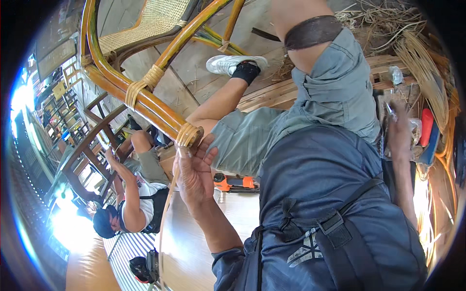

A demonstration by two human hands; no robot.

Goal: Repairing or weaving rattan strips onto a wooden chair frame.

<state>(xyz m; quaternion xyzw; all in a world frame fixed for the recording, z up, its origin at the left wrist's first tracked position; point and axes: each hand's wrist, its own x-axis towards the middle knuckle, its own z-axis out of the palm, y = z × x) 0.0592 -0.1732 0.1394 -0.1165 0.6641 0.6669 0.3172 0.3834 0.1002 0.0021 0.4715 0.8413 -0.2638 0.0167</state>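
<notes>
A rattan chair (150,112) with a glossy brown bamboo-like frame reaches down from the upper left, its joints bound with pale wrapping. At its near end, my left hand (196,177) is closed on a thin rattan strip (167,213), with the thumb beside the wrapped binding (187,135). The strip's long tail hangs toward the lower edge. Off to the right, my right hand (399,121) reaches over a tray of small items (383,104). Motion smears its fingers, and a small shiny spot shows beside them; what it is, I cannot make out.
A red-handled tool (426,127) lies by the tray, with loose rattan strands (427,72) beyond. An orange and black power tool (235,183) lies under my thigh. Another person (143,203) works at a wooden chair frame (92,160) on the left. A black-and-red object (143,267) lies below.
</notes>
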